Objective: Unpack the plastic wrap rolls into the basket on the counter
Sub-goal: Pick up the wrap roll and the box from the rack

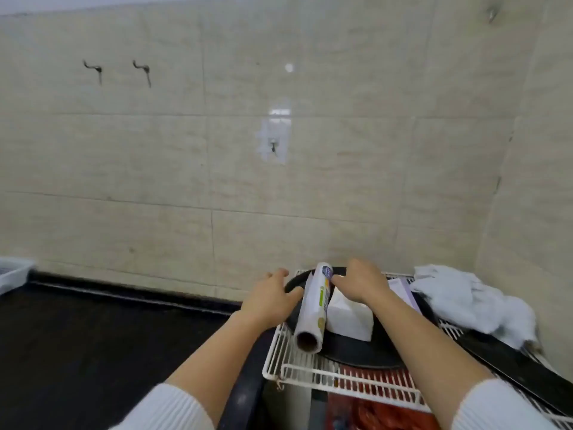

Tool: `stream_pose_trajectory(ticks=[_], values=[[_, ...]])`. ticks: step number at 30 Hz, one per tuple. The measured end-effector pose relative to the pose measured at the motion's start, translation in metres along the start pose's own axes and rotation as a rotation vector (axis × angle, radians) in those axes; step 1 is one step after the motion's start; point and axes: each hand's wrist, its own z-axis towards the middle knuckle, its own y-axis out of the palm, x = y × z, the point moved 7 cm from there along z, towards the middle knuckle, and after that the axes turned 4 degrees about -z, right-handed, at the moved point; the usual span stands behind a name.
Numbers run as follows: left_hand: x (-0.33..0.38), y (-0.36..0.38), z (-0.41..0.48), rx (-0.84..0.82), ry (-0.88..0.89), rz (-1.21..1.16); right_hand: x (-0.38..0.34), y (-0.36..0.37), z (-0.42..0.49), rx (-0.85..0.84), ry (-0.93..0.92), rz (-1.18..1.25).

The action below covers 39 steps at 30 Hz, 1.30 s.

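Dark worktop [93, 336] under a tiled wall, with a white wire basket [310, 375] at the right holding a black round tray [356, 352] and a crumpled white cloth [471, 299]. On the tray, a white box [350, 318], and beside it a plastic wrap roll [313, 308] lying tilted. Right hand [359, 282] with fingers pinching the roll's far end; left hand [273, 301] loosely spread just beside the roll, grasping nothing.

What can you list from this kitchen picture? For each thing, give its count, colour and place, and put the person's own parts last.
plastic wrap roll: 1, white with printed label, lying on the wire rack
wire rack: 1, white, right of the counter
round pan: 1, black, on the rack
box: 1, white, on the pan beside the roll
cloth: 1, white, crumpled, far right
counter: 1, black, left
basket: 1, white, left edge, partly seen
wall hooks: 3, metal, tiled wall
left hand: touching the roll's left side
right hand: on the roll's far end
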Motion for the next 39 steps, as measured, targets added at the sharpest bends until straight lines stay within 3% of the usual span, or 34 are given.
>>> stream_pose_trajectory(ticks=[4, 12, 18, 20, 23, 31, 35, 39], values=[[-0.003, 0.055, 0.019, -0.215, -0.063, 0.05, 0.022, 0.033, 0.013, -0.107, 0.162, -0.093], [-0.012, 0.092, 0.037, -0.343, -0.167, -0.025, 0.033, 0.061, 0.03, -0.198, 0.322, -0.032], [-0.028, 0.077, 0.042, -0.345, -0.27, -0.421, 0.043, 0.057, 0.03, -0.187, 0.388, 0.023], [-0.039, 0.062, 0.041, -0.365, -0.284, -0.518, 0.043, 0.055, 0.032, -0.231, 0.399, 0.099], [-0.056, 0.031, 0.043, -0.308, -0.241, -0.573, 0.028, 0.05, 0.036, -0.372, 0.431, 0.418], [-0.146, -0.071, 0.06, -0.078, -0.254, -0.797, -0.127, 0.028, 0.059, -0.4, 0.244, 0.564], [-0.25, -0.112, 0.057, -0.006, -0.286, -0.668, -0.235, 0.103, 0.061, -0.452, 0.195, 0.609], [-0.39, -0.135, 0.022, 0.027, -0.427, -0.4, -0.318, 0.23, 0.034, -0.634, 0.3, 0.68]])
